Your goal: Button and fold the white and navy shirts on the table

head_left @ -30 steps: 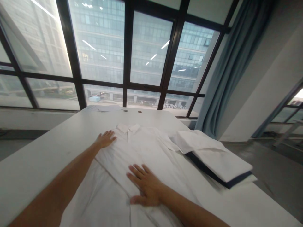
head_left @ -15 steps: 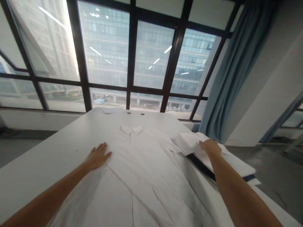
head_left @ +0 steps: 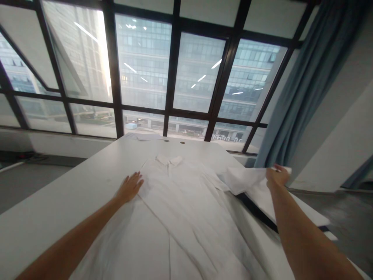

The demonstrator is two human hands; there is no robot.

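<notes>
A white collared shirt (head_left: 175,202) lies spread on the table, its collar toward the window and creases running down its front. My left hand (head_left: 131,187) rests flat with fingers stretched out on the shirt's left edge, below the shoulder. At the right, my right hand (head_left: 277,177) is closed on the white sleeve (head_left: 247,179), which is raised at that end and stretches from the shirt's right shoulder. Below the sleeve and right forearm lies a folded white cloth with a dark band (head_left: 258,212), partly hidden.
The white table (head_left: 96,179) runs up to a dark-framed window (head_left: 171,77). White sheets (head_left: 144,137) lie at its far edge, near two round holes. A blue curtain (head_left: 303,89) hangs at the right beside a pale pillar.
My right hand has moved right and pulled the sleeve end outward and up off the folded cloth. My left hand stays on the shirt. The view has shifted slightly left.
</notes>
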